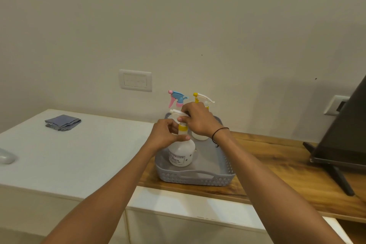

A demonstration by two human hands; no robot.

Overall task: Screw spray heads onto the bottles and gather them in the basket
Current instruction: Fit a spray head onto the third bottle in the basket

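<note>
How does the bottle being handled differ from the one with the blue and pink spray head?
The front bottle has a white head with a yellow collar; the blue-pink-headed bottle stands behind. The left hand and right hand grip the front one; the rear one is untouched. Both stand upright in the basket.

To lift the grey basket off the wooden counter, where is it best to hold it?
Probably by the cut-out handle in the near wall of the grey basket, coming from the front. The slot faces the person, is unobstructed, and the bottles stand behind it.
</note>
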